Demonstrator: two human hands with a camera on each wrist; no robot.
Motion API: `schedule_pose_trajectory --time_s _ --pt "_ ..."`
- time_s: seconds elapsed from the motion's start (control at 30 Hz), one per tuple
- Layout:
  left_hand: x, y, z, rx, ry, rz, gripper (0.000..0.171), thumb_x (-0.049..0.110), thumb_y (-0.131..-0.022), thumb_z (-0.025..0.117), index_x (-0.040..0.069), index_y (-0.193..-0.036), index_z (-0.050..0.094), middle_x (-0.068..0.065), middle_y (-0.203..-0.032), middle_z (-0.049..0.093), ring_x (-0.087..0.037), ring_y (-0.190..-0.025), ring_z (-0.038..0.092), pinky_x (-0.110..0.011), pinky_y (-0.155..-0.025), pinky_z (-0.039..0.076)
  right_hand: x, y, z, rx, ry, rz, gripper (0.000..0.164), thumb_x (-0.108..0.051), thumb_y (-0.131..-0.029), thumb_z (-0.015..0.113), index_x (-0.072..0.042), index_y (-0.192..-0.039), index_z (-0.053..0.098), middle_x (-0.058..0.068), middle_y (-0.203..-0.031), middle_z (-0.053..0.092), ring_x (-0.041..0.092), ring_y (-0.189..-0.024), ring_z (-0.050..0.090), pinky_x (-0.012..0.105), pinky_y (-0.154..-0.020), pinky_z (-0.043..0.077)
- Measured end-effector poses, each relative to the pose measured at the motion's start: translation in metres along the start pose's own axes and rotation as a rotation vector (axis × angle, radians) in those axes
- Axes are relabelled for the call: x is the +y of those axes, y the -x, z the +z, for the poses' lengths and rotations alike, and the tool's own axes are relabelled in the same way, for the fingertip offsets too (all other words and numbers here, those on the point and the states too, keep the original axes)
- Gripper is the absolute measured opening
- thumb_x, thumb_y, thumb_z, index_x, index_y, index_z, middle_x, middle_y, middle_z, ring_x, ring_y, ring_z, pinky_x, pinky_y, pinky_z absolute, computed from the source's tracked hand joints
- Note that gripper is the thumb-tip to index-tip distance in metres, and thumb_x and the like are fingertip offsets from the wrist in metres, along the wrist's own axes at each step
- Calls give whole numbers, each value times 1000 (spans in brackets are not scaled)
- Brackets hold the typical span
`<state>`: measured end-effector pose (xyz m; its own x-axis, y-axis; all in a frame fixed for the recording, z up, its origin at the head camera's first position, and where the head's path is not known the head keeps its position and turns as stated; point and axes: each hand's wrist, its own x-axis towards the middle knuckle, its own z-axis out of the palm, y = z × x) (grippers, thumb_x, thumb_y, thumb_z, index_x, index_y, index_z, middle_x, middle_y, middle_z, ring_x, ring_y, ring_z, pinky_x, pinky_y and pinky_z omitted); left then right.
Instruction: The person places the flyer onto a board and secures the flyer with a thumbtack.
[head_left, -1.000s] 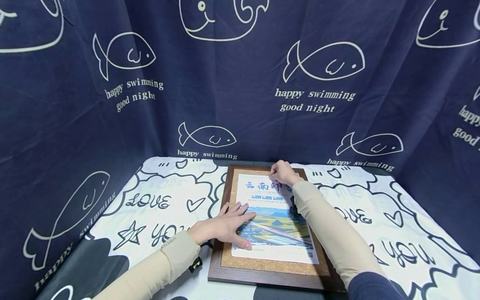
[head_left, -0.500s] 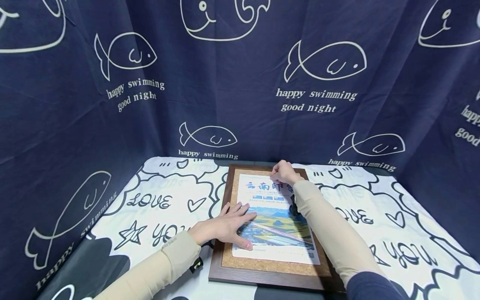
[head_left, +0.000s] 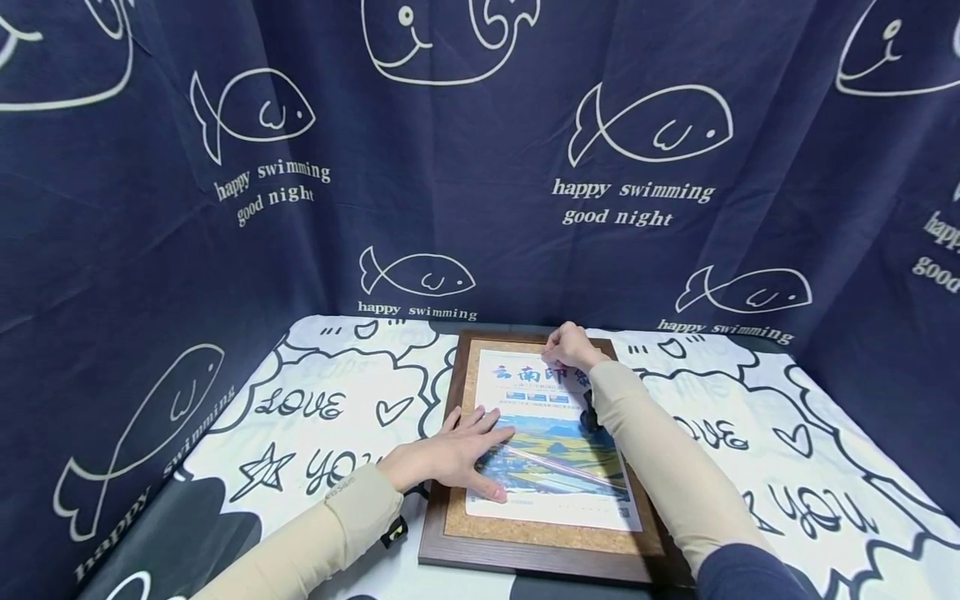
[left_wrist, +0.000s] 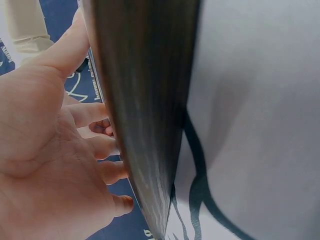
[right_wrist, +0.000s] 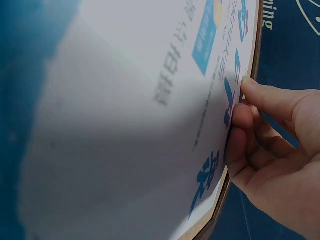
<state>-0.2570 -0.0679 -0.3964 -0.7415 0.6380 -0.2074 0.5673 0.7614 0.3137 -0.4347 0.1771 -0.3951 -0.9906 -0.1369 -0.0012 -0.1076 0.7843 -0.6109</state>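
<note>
A printed poster (head_left: 536, 512), with large blue characters and a landscape picture, lies on a cork board (head_left: 540, 533) in a dark brown wooden frame (head_left: 540, 558). The spread left hand (head_left: 457, 454) rests across the frame's left side, its fingers on the poster. From the left wrist view, this hand (left_wrist: 60, 145) shows its palm beside the frame's edge. The right hand (head_left: 573, 347) is at the poster's top edge. In the right wrist view its fingers (right_wrist: 240, 145) are curled and the thumb tip touches the surface near that edge. Anything small under the thumb is hidden.
A white cloth (head_left: 300, 433) with black lettering, hearts and stars covers the table under the board. Navy curtains (head_left: 480, 183) with fish drawings hang behind and on both sides. Each wrist wears a small black camera strap.
Both hands keep nearly the same places on the board and poster. The head view has shifted very slightly.
</note>
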Motion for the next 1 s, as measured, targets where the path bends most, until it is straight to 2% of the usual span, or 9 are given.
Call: schedule_pose_trajectory --time_s 0.23,0.4,0.57,0.77,1.0 --pt "-1 0 -1 1 0 -2 93 63 -79 66 26 -154 25 -6 -164 10 -28 -152 5 -54 -121 -1 -3 2 -3 -11 -9 4 8 -5 -85 70 1 -88 74 7 -70 68 12 -55 53 22 -51 40" --pt "-1 0 0 -2 -10 -6 93 64 -79 66 27 -154 25 -6 -164 10 -28 -152 5 -54 -121 -1 -4 4 -1 6 67 -12 10 -9 -89 67 -2 -91 75 8 -75 69 13 -59 53 22 -53 41" --pt "-1 0 1 -3 -7 -4 93 64 -79 65 27 -154 25 -6 -164 10 -28 -152 5 -54 -121 -1 -5 5 0 20 96 -20 8 -9 -88 68 -3 -89 74 7 -76 68 15 -63 54 23 -56 41" --pt "-2 0 -1 3 -8 -3 94 64 -79 66 26 -154 25 -6 -164 10 -28 -152 5 -55 -121 -1 -6 5 -2 58 136 -83 6 -7 -85 71 -3 -83 75 9 -79 72 16 -65 56 23 -56 43" --pt "-2 0 -1 8 -8 0 93 64 -79 66 25 -154 26 -6 -164 11 -29 -152 6 -55 -121 0 -5 3 -3 67 182 -128 7 -6 -85 71 -4 -84 77 11 -85 75 19 -73 60 26 -64 48"
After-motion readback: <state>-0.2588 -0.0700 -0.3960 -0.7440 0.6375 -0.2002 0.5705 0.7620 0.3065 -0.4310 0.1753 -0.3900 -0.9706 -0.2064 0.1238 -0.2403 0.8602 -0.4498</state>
